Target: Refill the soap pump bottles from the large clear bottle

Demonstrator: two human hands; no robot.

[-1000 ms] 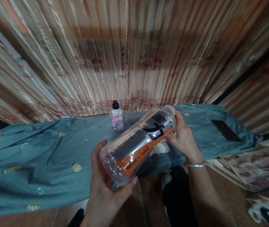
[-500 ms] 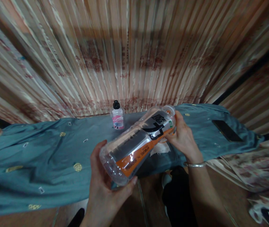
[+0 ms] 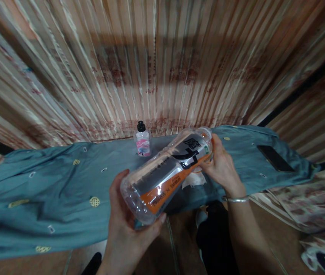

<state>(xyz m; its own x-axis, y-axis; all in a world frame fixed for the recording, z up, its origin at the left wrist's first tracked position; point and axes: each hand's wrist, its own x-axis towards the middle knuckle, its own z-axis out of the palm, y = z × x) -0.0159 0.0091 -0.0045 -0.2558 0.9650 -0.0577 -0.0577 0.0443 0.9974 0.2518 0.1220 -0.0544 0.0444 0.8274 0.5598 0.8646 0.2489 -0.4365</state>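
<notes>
I hold a large clear plastic bottle (image 3: 165,173) with a grey, black and orange label, lying on its side above a teal cloth (image 3: 50,191). My left hand (image 3: 125,225) cups its base from below, fingers wrapped round it. My right hand (image 3: 222,168) grips the neck end at the upper right, fingers closed round it; a silver bangle (image 3: 235,199) sits on that wrist. A small white scrap (image 3: 192,180) lies on the cloth under the bottle.
A small clear bottle with a black cap and pink label (image 3: 142,143) stands upright at the cloth's far edge. A dark phone (image 3: 274,157) lies on the cloth at right. Striped curtains (image 3: 162,65) hang behind. Dark trousers and floor show below.
</notes>
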